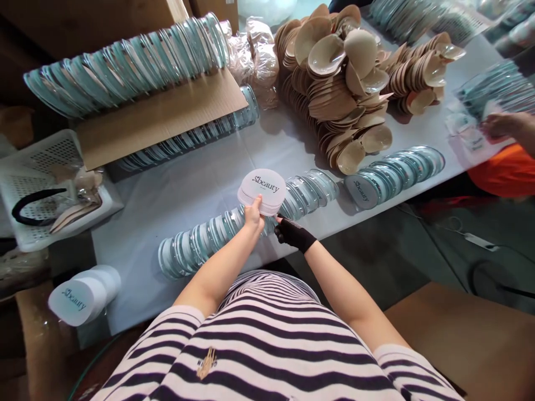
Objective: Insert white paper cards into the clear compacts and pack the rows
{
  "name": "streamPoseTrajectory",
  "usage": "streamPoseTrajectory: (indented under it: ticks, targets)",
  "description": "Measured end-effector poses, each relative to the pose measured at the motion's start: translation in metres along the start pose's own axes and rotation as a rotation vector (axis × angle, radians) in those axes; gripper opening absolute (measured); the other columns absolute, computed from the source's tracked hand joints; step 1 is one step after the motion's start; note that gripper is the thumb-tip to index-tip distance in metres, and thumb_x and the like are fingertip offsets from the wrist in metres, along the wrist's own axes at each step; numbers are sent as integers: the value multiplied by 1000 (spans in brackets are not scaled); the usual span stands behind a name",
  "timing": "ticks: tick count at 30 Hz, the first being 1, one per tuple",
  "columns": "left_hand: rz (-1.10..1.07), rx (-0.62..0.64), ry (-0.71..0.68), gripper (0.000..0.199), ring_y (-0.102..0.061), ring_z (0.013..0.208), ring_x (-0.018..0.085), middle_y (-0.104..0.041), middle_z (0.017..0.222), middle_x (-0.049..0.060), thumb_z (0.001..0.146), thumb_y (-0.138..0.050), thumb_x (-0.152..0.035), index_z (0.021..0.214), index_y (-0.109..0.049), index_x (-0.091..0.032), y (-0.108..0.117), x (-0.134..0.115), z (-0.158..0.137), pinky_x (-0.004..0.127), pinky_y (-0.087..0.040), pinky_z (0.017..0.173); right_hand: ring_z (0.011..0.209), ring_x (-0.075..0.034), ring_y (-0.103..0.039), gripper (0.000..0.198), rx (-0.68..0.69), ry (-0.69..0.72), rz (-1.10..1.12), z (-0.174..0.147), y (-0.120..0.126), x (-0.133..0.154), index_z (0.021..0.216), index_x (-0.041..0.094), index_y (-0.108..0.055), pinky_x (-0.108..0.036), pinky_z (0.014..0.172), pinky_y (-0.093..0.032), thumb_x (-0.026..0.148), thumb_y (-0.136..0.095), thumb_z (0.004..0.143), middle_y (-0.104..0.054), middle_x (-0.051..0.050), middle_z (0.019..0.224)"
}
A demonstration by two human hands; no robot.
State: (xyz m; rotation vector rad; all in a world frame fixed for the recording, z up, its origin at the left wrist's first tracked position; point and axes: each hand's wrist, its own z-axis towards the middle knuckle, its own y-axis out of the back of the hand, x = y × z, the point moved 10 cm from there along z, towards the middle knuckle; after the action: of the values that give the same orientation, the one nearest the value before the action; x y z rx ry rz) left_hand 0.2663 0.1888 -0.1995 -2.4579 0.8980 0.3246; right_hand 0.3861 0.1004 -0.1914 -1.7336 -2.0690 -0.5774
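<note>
My bare left hand [254, 216] grips a small stack of white oval cards [259, 184] printed "Sbeauty", thumb on top. My right hand [293, 233], in a black glove with bare fingertips, is just right of and below the cards. Its fingers are curled; whether they pinch anything is hidden. Under both hands a long row of clear plastic cases [209, 236] with pale inserts leans along the table's near edge. To the right, another row of clear cases [397, 172] ends in one showing the same print.
Beige cup-shaped pads [334, 94] are piled at the back. More clear cases [129, 64] stand on a cardboard sheet [167, 120] at the back left. A white basket [37, 189] and a card stack [83, 295] sit left. Another person's hand [501, 125] works at the far right.
</note>
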Motion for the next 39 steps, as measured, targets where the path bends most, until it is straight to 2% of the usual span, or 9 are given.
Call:
streamPoseTrajectory:
  ticks: [4, 9, 16, 20, 23, 26, 30, 35, 39]
  targets:
    - [11, 25, -61, 31, -71, 107, 21, -78, 101, 9, 82, -68, -2, 111, -69, -12, -4, 0, 2, 38, -54, 102, 55, -15, -59, 32, -17, -71, -91, 4, 22, 4, 90, 19, -61, -28, 56, -51, 51, -60, 86, -63, -2, 62]
    - [56, 132, -116, 33, -70, 110, 24, -77, 104, 10, 73, -81, -10, 104, -72, -12, -9, -7, -7, 40, -53, 103, 114, -24, -64, 44, -614, 333, -399, -15, 90, 86, 127, 17, -59, -39, 98, -51, 41, -46, 92, -67, -14, 125]
    - [141, 148, -206, 32, -73, 99, 24, -78, 100, 9, 68, -82, -13, 99, -74, -13, 12, -32, -23, 39, -55, 97, 145, -31, -34, 65, -740, 672, -776, -60, 31, 130, 150, 9, -37, -52, 118, -33, 38, -46, 92, -38, -20, 155]
    - [164, 134, -180, 27, -73, 98, 25, -78, 96, 9, 70, -81, -13, 96, -73, -12, 25, -32, -24, 41, -54, 98, 140, -32, -40, 63, -820, 693, -816, -73, 6, 126, 144, 8, -43, -51, 115, -36, 41, -49, 91, -45, -21, 148]
    - [154, 142, -107, 31, -71, 105, 26, -77, 101, 9, 70, -82, -11, 99, -73, -14, 31, -26, -23, 43, -52, 102, 114, -29, -60, 43, -810, 692, -748, -68, 5, 124, 118, 14, -62, -46, 100, -49, 44, -45, 93, -66, -18, 117]
    - [131, 177, -16, 33, -69, 112, 26, -77, 105, 10, 70, -81, -9, 101, -72, -15, 27, -25, -20, 44, -51, 105, 80, -24, -65, 41, -920, 562, -562, -75, 37, 107, 102, 17, -64, -38, 74, -54, 46, -36, 96, -69, -11, 86]
    - [16, 76, -22, 25, -70, 110, 23, -78, 101, 9, 77, -73, -2, 99, -71, -12, 22, -49, -8, 40, -52, 104, 75, -25, -66, 45, -1152, 422, -554, -129, 72, 64, 111, 14, -64, -35, 65, -51, 47, -36, 97, -71, -14, 88]
    - [-64, 21, 25, 28, -69, 113, 22, -77, 105, 8, 82, -68, -2, 107, -69, -14, 16, -55, 8, 40, -54, 103, 73, -22, -68, 42, -834, 439, -953, -153, 26, 16, 110, 15, -70, -29, 66, -49, 37, -37, 95, -75, -13, 88]
    - [-81, -53, 67, 35, -69, 113, 21, -76, 112, 8, 85, -66, -4, 118, -66, -17, 29, -42, 12, 40, -55, 100, 81, -20, -70, 44, -606, 357, -1095, -129, -15, 4, 120, 19, -68, -26, 70, -46, 32, -31, 100, -77, -10, 97]
